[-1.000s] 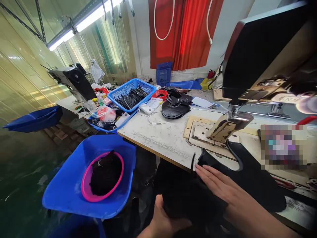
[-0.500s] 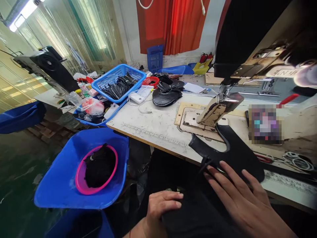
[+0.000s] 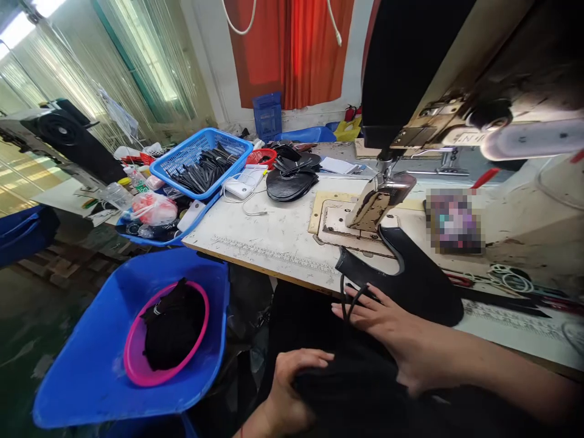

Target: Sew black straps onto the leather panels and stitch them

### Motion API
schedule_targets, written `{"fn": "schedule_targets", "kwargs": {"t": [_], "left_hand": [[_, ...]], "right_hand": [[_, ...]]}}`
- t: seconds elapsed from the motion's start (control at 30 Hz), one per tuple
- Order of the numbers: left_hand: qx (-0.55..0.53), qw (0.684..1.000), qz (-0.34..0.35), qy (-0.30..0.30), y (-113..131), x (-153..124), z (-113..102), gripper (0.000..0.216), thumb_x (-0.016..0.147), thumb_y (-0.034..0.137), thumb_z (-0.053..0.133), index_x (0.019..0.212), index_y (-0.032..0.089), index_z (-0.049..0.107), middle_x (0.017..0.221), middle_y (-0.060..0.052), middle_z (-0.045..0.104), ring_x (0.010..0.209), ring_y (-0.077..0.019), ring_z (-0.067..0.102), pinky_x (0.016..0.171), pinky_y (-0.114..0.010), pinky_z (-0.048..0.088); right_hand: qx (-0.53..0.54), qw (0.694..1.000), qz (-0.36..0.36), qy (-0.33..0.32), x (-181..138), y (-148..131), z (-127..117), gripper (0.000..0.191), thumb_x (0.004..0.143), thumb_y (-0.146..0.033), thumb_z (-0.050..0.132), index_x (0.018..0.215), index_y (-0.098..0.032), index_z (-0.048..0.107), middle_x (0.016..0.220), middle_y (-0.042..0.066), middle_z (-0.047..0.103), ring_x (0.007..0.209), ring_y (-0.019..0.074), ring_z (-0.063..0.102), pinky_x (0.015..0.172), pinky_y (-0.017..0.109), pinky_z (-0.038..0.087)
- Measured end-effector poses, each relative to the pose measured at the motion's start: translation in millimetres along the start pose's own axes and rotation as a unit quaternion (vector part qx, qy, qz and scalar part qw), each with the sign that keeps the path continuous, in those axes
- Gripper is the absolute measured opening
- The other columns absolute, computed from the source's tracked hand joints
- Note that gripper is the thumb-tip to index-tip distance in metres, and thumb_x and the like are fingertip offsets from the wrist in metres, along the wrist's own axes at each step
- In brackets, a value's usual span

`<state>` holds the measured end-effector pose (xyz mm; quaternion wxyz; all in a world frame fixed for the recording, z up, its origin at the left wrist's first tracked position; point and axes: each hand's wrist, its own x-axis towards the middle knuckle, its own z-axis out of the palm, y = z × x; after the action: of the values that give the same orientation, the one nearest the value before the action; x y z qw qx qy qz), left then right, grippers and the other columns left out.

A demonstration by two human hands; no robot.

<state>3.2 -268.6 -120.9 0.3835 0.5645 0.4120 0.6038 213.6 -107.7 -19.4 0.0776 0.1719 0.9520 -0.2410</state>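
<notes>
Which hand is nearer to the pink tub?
Left. The left hand is to the right of the pink tub, slightly lower in view; the right hand is farther right, by the table's front edge.

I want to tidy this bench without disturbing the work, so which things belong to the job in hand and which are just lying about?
Probably the job:
- curved black piece on the table
- thin black strands at the right hand
- sewing machine

Apparently lying about:
- white device
- red-and-white bag
- blurred-out item
</notes>
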Motion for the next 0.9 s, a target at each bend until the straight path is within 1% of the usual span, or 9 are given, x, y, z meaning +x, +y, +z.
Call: {"fn": "schedule_targets", "kwargs": {"t": [0.1,0.2,0.3,0.4,0.5,0.6,0.67,0.77,0.9], "left_hand": [[-0.052,0.984,-0.158,0.065,-15,-7,-9,0.050,0.051,0.019,0.088,0.097,0.016,0.069,0.093,-0.011,0.077,0.083,-0.0287,0.073,0.074,-0.036,0.060],[-0.125,0.952,-0.267,0.078,-21,-9,-19,0.050,0.045,0.020,0.092,0.089,0.012,0.070,0.084,-0.009,0.077,0.078,-0.0285,0.073,0.072,-0.036,0.059],[-0.146,0.948,-0.275,0.060,-18,-6,-24,0.050,0.044,0.018,0.091,0.089,0.011,0.072,0.089,-0.009,0.077,0.083,-0.0289,0.072,0.079,-0.038,0.058],[-0.138,0.950,-0.271,0.069,-12,-2,-25,0.051,0.043,0.017,0.091,0.090,0.012,0.073,0.089,-0.008,0.077,0.084,-0.0285,0.072,0.080,-0.037,0.058],[-0.133,0.950,-0.271,0.076,-13,1,-23,0.052,0.042,0.021,0.092,0.089,0.011,0.073,0.087,-0.008,0.077,0.083,-0.0283,0.071,0.076,-0.037,0.058],[-0.128,0.948,-0.276,0.088,-17,3,-21,0.053,0.042,0.025,0.093,0.087,0.010,0.072,0.087,-0.009,0.077,0.083,-0.0277,0.070,0.076,-0.037,0.057],[-0.128,0.945,-0.287,0.087,-20,3,-21,0.054,0.043,0.028,0.094,0.088,0.010,0.071,0.089,-0.010,0.077,0.085,-0.0281,0.070,0.078,-0.037,0.057],[-0.123,0.945,-0.292,0.085,-22,0,-20,0.059,0.040,0.029,0.095,0.090,0.010,0.070,0.094,-0.012,0.076,0.091,-0.0298,0.069,0.082,-0.038,0.057],[-0.104,0.947,-0.285,0.110,-27,-5,-20,0.061,0.039,0.024,0.095,0.092,0.011,0.068,0.090,-0.007,0.075,0.087,-0.0258,0.069,0.077,-0.033,0.056]], "right_hand": [[-0.008,0.999,0.037,0.009,5,-2,-6,0.106,0.047,-0.046,0.082,0.142,-0.014,0.049,0.145,0.021,0.049,0.143,0.0460,0.022,0.111,0.072,0.004],[-0.053,0.996,0.041,0.055,5,-12,6,0.095,0.048,-0.052,0.084,0.131,-0.012,0.061,0.136,0.022,0.057,0.140,0.0467,0.030,0.111,0.072,0.014],[-0.101,0.985,0.021,0.136,1,-32,25,0.102,0.046,-0.061,0.084,0.129,-0.006,0.061,0.129,0.026,0.061,0.129,0.0480,0.044,0.107,0.068,0.030],[-0.146,0.968,-0.028,0.201,-2,-49,38,0.102,0.057,-0.058,0.080,0.137,-0.001,0.052,0.136,0.029,0.055,0.130,0.0452,0.045,0.106,0.062,0.036],[-0.078,0.983,-0.019,0.167,2,-47,39,0.117,0.056,-0.054,0.081,0.149,0.000,0.033,0.148,0.029,0.042,0.135,0.0419,0.040,0.107,0.057,0.037],[0.065,0.992,0.043,0.099,13,-32,30,0.124,0.053,-0.053,0.084,0.152,-0.005,0.027,0.146,0.025,0.046,0.131,0.0374,0.046,0.107,0.050,0.039],[0.130,0.987,0.048,0.077,20,-24,24,0.115,0.057,-0.047,0.084,0.152,-0.013,0.030,0.140,0.019,0.053,0.123,0.0341,0.052,0.104,0.048,0.041],[0.164,0.984,0.024,0.062,25,-25,17,0.085,0.062,-0.037,0.079,0.141,-0.026,0.049,0.127,0.011,0.061,0.113,0.0313,0.057,0.098,0.047,0.044],[0.135,0.989,0.045,0.048,23,-45,19,0.059,0.064,-0.028,0.073,0.122,-0.027,0.064,0.110,0.009,0.064,0.103,0.0313,0.058,0.090,0.046,0.045]]}}
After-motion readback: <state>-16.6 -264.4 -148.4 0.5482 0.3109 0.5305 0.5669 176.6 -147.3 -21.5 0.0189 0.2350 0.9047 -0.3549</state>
